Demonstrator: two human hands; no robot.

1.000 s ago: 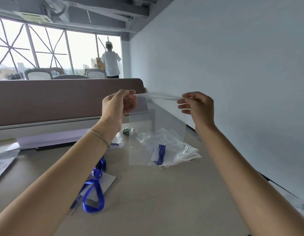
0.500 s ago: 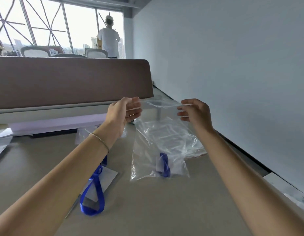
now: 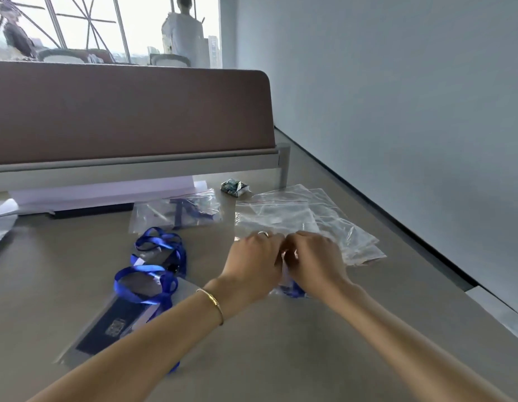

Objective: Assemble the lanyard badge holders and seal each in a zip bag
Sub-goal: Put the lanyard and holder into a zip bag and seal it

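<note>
On the desk point(image 3: 281, 358), left hand point(image 3: 253, 265) and right hand point(image 3: 315, 261) pinch the zip bag point(image 3: 286, 288) (lanyard inside); thin plastic may slip, leaving the seal gapped.

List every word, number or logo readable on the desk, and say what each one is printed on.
No text can be read.
Dark badge card: a pale printed block, too blurred to read.
Small folded packet: a printed pattern, no legible words.
Zip bags: no print visible.
</note>
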